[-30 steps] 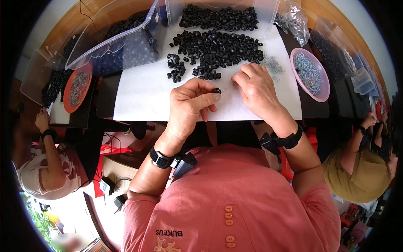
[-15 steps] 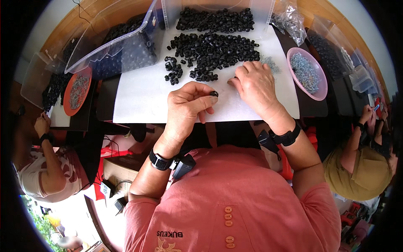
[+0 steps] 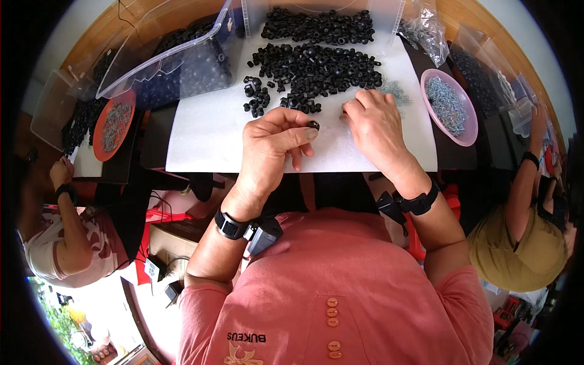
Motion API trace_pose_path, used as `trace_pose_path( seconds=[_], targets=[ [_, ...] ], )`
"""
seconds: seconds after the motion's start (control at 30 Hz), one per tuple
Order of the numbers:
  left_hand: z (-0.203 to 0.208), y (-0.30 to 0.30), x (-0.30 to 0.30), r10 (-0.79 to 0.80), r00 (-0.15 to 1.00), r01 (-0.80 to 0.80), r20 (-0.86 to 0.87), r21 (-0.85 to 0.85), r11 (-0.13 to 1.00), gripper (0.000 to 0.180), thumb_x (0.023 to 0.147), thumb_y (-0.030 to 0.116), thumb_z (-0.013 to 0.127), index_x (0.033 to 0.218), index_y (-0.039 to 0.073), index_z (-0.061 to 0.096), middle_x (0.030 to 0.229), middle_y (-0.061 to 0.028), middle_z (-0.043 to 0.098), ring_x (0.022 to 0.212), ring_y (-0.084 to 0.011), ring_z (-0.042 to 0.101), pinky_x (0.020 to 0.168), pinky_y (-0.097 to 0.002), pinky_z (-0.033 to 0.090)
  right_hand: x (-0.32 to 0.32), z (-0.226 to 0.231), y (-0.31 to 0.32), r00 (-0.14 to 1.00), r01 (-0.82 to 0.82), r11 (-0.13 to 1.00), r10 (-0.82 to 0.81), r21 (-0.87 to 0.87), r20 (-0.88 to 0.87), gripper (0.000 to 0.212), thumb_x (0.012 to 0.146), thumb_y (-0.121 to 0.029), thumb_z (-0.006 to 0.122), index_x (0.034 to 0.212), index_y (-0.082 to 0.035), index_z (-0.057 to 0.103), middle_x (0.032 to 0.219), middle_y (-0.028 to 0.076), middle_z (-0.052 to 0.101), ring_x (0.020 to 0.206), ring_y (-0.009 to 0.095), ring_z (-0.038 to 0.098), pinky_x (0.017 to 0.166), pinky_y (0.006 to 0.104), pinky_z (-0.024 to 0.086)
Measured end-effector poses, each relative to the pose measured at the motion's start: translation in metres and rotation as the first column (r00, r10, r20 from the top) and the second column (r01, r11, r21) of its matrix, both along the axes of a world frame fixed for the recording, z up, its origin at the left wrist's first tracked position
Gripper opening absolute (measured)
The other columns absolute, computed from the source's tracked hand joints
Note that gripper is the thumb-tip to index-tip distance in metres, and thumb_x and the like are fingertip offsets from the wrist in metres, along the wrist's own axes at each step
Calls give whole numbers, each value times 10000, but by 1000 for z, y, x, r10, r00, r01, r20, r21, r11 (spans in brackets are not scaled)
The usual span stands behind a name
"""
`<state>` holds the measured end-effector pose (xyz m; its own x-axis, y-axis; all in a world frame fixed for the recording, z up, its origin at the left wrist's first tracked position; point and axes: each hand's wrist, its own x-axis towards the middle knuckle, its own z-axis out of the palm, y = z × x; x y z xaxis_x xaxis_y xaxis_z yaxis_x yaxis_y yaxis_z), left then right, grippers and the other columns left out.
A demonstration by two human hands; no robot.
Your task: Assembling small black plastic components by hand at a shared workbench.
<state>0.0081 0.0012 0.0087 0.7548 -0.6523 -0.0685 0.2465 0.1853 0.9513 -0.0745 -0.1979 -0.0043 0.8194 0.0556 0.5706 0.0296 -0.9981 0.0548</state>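
Note:
My left hand (image 3: 267, 140) is closed in a pinch, thumb and forefinger gripping a small round black plastic part (image 3: 312, 125) above the front of a white sheet (image 3: 204, 143). To its right, my right hand (image 3: 378, 125) hovers palm down with bent fingers drawn together. Whatever its fingertips hold, if anything, is hidden. Beyond both hands lies a loose pile of similar black parts (image 3: 319, 68), with a smaller cluster (image 3: 257, 97) at its near left. Just past my right hand, thin silvery pieces that look like small screws (image 3: 395, 92) are scattered on the sheet.
A pink bowl (image 3: 463, 142) of silvery pieces stands at right, an orange bowl (image 3: 98, 146) at left. Clear bins (image 3: 159, 67) with black parts flank the sheet; another (image 3: 384, 18) stands behind. A plastic bag (image 3: 429, 42) lies back right. People sit on both sides.
My right hand has shifted slightly right, its fingertips drawn closer together. My left hand keeps its pinch on the black part. The person at right has reached an arm forward.

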Motion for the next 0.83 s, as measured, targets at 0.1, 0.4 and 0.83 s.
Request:
trace_pose_path(
  seconds=[0.1, 0.4, 0.83],
  targets=[
    [0, -2, -2, -15, 1000, 15, -15, -36, 999, 139, 851, -24, 678, 981, -53, 641, 771, -81, 666, 588, -124, 635, 414, -208, 448, -1, 5, 2, 999, -34, 998, 34, 43, 5, 68, 788, -87, 661, 854, -74, 653, 833, 63, 578, 874, 251, 572, 777, 395, 405],
    [-6, -7, -2, -29, 999, 27, -38, -54, 998, 125, 906, -1, 645, 1019, -51, 626, 822, -97, 669, 617, -134, 639, 429, -214, 463, 2, 26, 29, 946, -285, 463, 276, 839, 169, 76, 862, -3, 658, 924, 6, 615, 830, 80, 655, 749, 155, 637, 669, 273, 500],
    [-10, -3, -2, 12, 998, -17, -58, -90, 996, 186, 912, 7, 646, 1083, -65, 637, 888, -136, 697, 651, -148, 647, 457, -233, 494, 12, 15, 38, 938, -147, 43, 323, 988, 126, 104, 906, -17, 637, 1002, -7, 676, 894, 24, 666, 805, 86, 606, 763, 230, 493]
  ],
)
